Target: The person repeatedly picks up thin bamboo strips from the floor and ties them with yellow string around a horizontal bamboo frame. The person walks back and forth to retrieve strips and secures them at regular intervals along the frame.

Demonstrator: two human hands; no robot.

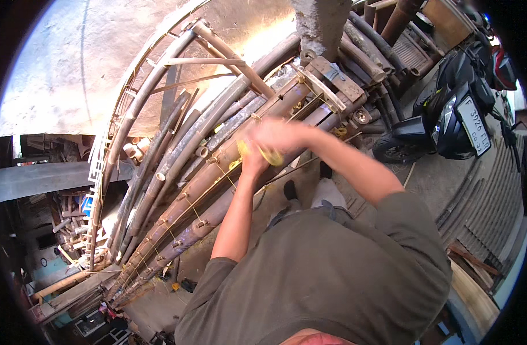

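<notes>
Over two long bamboo poles [177, 214] lying side by side, my hands meet close together. My left hand [253, 161] is closed, with loops of yellow cord [273, 157] around it. Motion smears my right hand [278, 135], which crosses just above the left; its fingers cannot be made out. Thin yellow cord lashings and short pegs run along the poles below my hands. At the far end, a wooden block [335, 77] sits beside the pole ends.
Stacked bamboo poles [217, 123] lean beyond my hands, next to a curved bamboo frame [125, 123]. A concrete post [319, 26] rises at the back. To the right, a parked black motorcycle [447, 123] stands near bamboo slats [487, 201]. Cut bamboo pieces [73, 224] are piled at left.
</notes>
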